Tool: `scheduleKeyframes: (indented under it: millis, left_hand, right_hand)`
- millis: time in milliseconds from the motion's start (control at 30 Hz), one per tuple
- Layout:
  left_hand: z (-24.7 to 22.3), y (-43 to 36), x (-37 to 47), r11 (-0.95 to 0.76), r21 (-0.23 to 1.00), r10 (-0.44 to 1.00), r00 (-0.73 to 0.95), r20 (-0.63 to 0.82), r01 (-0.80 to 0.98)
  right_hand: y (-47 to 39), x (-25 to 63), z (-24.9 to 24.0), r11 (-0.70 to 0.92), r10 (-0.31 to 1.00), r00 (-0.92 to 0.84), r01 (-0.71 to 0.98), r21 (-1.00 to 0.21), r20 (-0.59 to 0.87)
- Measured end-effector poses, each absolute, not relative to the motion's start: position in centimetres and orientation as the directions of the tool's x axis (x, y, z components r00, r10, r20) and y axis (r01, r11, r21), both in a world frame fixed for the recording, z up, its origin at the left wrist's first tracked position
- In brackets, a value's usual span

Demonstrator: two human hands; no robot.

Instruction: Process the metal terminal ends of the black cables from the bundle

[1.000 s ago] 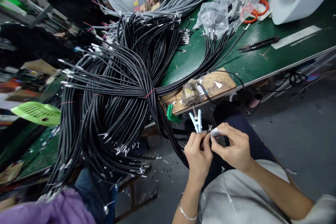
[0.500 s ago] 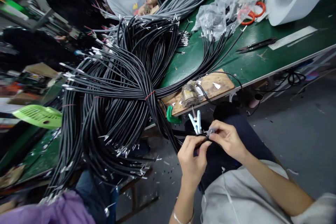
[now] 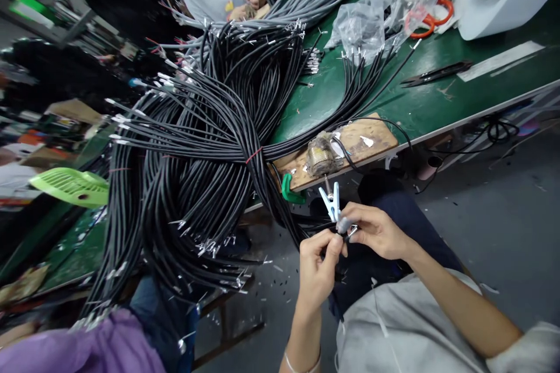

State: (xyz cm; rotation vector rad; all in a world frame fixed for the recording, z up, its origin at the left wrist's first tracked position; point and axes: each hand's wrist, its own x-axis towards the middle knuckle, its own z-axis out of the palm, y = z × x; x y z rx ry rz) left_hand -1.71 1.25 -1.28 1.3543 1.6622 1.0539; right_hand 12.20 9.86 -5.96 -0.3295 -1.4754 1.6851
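Observation:
Just below a light blue clothespin, my two hands meet over a black cable end. My left hand pinches the black cable between thumb and fingers. My right hand is closed at the cable's tip, with something grey at its fingertips and a small shiny piece beside them. The clothespin is mounted on a shaft from a tape-wrapped motor on a wooden board. A thick bundle of black cables, tied with a red band, runs down on the left of my hands.
On the green table lie black snips, red-handled scissors, plastic bags and a white fan. A green clamp grips the board. Another person's hands are across the table; a purple sleeve shows lower left.
My right hand has moved slightly left and down, and its fingers have shifted around the cable end. My left hand's pinch is closer to the tip. The whole view has shifted slightly.

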Motion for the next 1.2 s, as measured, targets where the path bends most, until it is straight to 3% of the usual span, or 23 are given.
scheduleKeyframes:
  millis: [67,167,300,400,500,633,733,833,900,1067,1200]
  left_hand:
    - [-1.7,1.2,-1.6,0.108,0.932,0.973,-0.23,-0.027,0.345]
    - [-2.5,1.2,-0.9,0.063,0.95,0.93,-0.362,0.056,0.307]
    - [-3.4,1.3,0.1,-0.001,0.923,0.876,-0.445,0.187,0.386]
    - [-3.8,1.4,0.5,-0.019,0.882,0.861,-0.441,0.254,0.472]
    - [-3.8,1.4,0.5,0.005,0.88,0.873,-0.432,0.228,0.475]
    - [-3.4,1.4,0.2,0.076,0.884,0.908,-0.399,0.13,0.461]
    - [-2.7,1.3,-0.1,0.087,0.899,0.938,-0.339,0.072,0.43]
    - [-1.8,1.2,-0.5,0.077,0.934,0.952,-0.304,0.035,0.349]
    - [-1.4,1.3,-0.7,0.117,0.953,0.952,-0.305,-0.028,0.278]
    - [-1.3,1.9,-1.3,0.26,0.949,0.947,-0.237,-0.215,0.178]
    - [-1.5,1.9,-1.6,0.271,0.949,0.95,-0.205,-0.236,0.163]
  right_hand:
    - [9.6,12.2,-5.8,0.104,0.83,-0.479,-0.37,-0.923,0.285]
    - [8.8,12.5,-4.9,0.218,0.924,-0.287,-0.147,-0.965,0.253]
    - [7.7,12.8,-3.0,0.277,0.935,-0.26,0.117,-0.954,0.24]
    - [7.4,12.4,-2.2,0.261,0.948,-0.23,0.178,-0.949,0.218]
    - [7.3,12.0,-2.4,0.265,0.954,-0.198,0.194,-0.944,0.227]
    - [7.4,11.7,-3.4,0.227,0.962,-0.182,0.112,-0.967,0.205]
    - [8.2,11.6,-4.7,0.079,0.968,-0.238,-0.024,-0.997,0.083]
    - [9.3,11.6,-6.2,-0.075,0.982,-0.182,-0.131,-0.989,-0.051]
    - [9.8,11.6,-6.6,-0.124,0.979,-0.19,-0.256,-0.959,-0.076]
    - [9.4,11.4,-5.9,-0.066,0.868,-0.454,-0.507,-0.859,0.202]
    - [9.2,11.1,-5.6,-0.046,0.833,-0.492,-0.518,-0.854,0.254]
